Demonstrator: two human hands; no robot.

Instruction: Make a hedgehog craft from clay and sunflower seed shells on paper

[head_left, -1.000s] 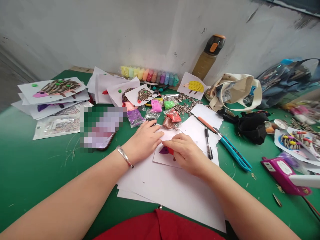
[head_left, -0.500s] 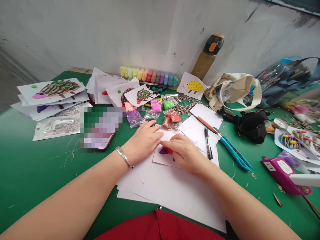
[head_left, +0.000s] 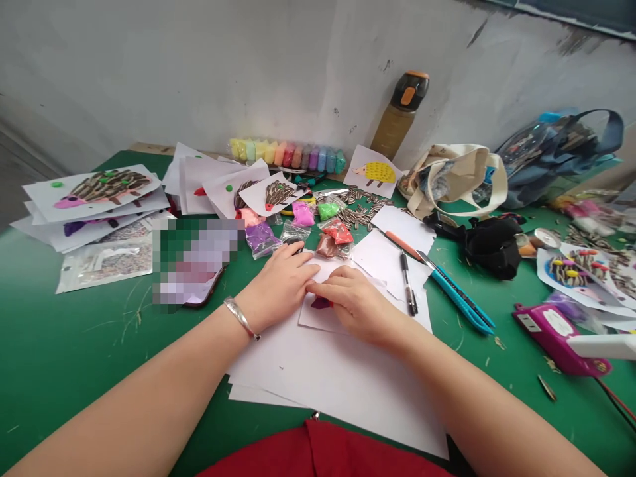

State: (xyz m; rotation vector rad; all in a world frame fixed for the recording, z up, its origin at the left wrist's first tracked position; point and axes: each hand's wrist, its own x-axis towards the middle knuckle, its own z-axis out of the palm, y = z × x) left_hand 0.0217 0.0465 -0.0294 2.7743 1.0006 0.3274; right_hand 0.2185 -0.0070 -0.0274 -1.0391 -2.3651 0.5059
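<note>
My left hand [head_left: 279, 283], with a silver bracelet at the wrist, lies with fingers extended over the top left of a small white card [head_left: 312, 319]. Over the same card, my right hand [head_left: 365, 306] has bent fingers, and its index finger reaches toward my left fingertips. A dark purple and red clay shape [head_left: 320, 303] shows partly beneath my right hand. Whether something small is between the right fingers is hidden. The card rests on larger white sheets [head_left: 348, 384]. Brown [head_left: 326, 246] and red clay packets [head_left: 340, 232] lie just beyond the hands.
A black pen [head_left: 408, 285] and a blue utility knife [head_left: 462, 301] lie to the right. Seed-covered hedgehog pictures [head_left: 99, 189] are stacked at left, near a phone [head_left: 201, 295]. Sunflower seeds [head_left: 355, 215], a bottle [head_left: 395, 126] and a cloth bag [head_left: 460, 169] are behind.
The view has shifted slightly, so the table items sit a little further left. My right hand now covers more of the clay shape; both hands stay on the card.
</note>
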